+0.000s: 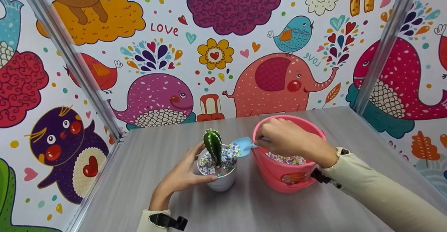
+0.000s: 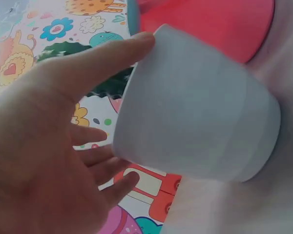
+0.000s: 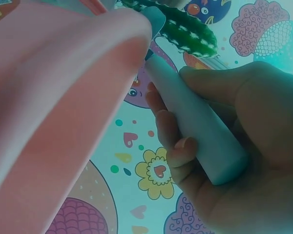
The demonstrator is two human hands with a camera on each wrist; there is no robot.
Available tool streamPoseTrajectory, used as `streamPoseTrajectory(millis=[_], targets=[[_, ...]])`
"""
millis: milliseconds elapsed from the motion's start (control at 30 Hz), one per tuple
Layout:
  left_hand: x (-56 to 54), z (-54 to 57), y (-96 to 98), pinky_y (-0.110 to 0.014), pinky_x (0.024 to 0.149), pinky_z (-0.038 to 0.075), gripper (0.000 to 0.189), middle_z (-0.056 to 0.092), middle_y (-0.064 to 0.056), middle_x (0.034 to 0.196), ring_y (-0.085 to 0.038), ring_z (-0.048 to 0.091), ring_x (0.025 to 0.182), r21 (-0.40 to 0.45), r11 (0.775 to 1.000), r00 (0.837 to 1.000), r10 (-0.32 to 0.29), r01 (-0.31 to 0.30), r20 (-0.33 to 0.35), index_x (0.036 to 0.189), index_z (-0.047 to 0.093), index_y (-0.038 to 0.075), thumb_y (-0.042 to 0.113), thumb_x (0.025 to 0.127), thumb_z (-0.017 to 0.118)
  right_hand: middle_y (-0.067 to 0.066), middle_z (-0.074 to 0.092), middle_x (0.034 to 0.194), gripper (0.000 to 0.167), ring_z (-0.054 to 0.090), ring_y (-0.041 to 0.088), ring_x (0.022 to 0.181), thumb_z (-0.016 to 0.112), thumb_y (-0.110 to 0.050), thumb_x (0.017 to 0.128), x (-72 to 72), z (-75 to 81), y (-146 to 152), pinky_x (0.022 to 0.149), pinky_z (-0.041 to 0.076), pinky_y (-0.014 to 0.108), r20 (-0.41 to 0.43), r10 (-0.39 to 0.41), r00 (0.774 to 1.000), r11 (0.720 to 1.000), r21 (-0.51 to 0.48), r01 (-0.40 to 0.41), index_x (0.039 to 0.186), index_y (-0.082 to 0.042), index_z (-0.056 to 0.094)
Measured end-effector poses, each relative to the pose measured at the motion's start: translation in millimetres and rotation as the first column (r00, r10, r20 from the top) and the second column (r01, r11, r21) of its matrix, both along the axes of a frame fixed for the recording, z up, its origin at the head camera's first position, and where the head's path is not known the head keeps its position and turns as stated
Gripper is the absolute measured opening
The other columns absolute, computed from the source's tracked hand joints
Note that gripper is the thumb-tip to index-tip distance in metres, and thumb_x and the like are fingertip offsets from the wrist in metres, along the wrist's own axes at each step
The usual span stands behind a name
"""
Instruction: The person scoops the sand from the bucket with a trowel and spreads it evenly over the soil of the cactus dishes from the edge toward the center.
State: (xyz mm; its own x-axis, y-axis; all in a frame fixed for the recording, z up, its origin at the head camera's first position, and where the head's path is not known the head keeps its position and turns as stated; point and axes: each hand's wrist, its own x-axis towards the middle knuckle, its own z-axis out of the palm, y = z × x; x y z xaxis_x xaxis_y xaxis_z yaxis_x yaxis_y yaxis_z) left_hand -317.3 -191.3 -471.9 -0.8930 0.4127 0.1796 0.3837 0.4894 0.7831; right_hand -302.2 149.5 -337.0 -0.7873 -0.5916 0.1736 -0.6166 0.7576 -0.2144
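In the head view, a small green cactus [image 1: 213,146] stands in a white flower pot [image 1: 222,183] among multicoloured pebbles [image 1: 208,167]. My left hand [image 1: 185,171] steadies the pot, thumb at the near rim and fingers round the far left side; the left wrist view shows the thumb [image 2: 136,47] touching the rim. My right hand [image 1: 290,139] grips the handle [image 3: 198,124] of a small light-blue shovel [image 1: 245,145]. The shovel's blade is tipped at the pot's right rim, with pebbles at its front edge. Beneath that hand is a pink bucket [image 1: 270,179] holding more pebbles [image 1: 286,159].
Pot and bucket stand side by side on a grey wood-grain table [image 1: 139,176]. Behind the table rises a wall panel [image 1: 216,85] printed with cartoon animals. Metal posts [image 1: 377,55] stand at the table's back corners. The bucket's rim is close under my right wrist.
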Motion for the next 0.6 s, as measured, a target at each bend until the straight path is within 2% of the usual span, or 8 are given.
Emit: streamPoseTrajectory(millis=[200, 433, 600], targets=[[1.8, -0.1, 5.6, -0.066, 0.120, 0.044, 0.121, 0.046, -0.016, 0.154, -0.036, 0.051, 0.142, -0.032, 0.998, 0.999, 0.044, -0.045, -0.033, 0.168, 0.036, 0.023, 0.055, 0.070, 0.099, -0.007, 0.054, 0.064, 0.012, 0.045, 0.008, 0.056, 0.082, -0.017, 0.097, 0.6, -0.4, -4, 0.056, 0.044, 0.021, -0.022, -0.035, 0.999, 0.999, 0.019, 0.036, 0.086, -0.014, 0.079], [0.2, -6.2, 11.4, -0.073, 0.125, 0.035, 0.116, 0.036, -0.012, 0.173, -0.042, 0.040, 0.157, -0.021, 0.999, 1.000, 0.029, -0.029, 0.008, 0.168, 0.034, 0.029, 0.054, 0.074, 0.097, -0.004, 0.066, 0.072, 0.005, 0.051, 0.010, 0.060, 0.083, -0.017, 0.096, 2.5, -0.5, -5, 0.058, 0.049, 0.021, -0.062, -0.046, 0.997, 0.998, 0.027, 0.048, 0.095, -0.012, 0.083], [2.6, -6.7, 16.8, -0.073, 0.122, 0.039, 0.114, 0.039, -0.008, 0.169, -0.037, 0.045, 0.151, -0.064, 0.996, 0.996, 0.072, -0.069, 0.044, 0.166, 0.036, 0.033, 0.062, 0.073, 0.095, -0.003, 0.070, 0.077, 0.007, 0.053, 0.009, 0.062, 0.084, -0.018, 0.096, 2.4, -2.0, -6, 0.059, 0.052, 0.021, -0.086, -0.040, 0.996, 0.999, 0.029, 0.042, 0.097, -0.011, 0.084]])
